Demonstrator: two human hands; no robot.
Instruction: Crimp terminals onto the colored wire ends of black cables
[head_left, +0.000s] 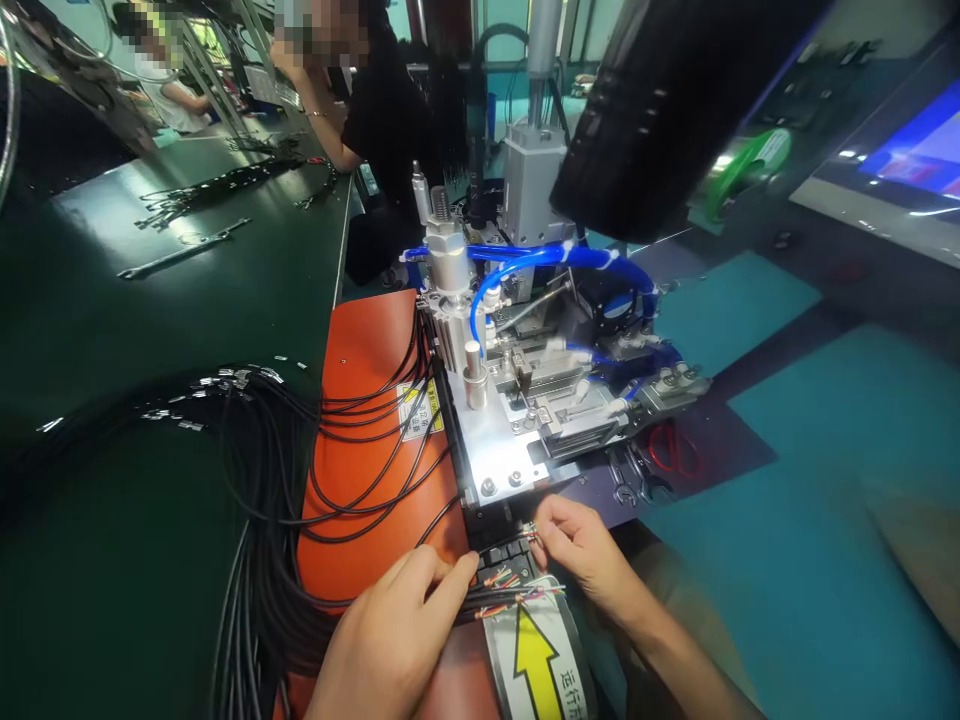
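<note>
**Head cam: good tight pinch on those cable ends**

Down at the lower middle of the frame, your left hand is closed around the black cable, and your right hand pinches its coloured cores just before the machine. Keep them fanned, clear of the orange mat.

Bare left hand, bare right hand and forearm, khaki trousers

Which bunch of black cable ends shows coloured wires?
The bunch of cable ends beside the left hand, splayed into thin coloured wires. The ends on the green bench differ: they carry metal terminals.
</note>
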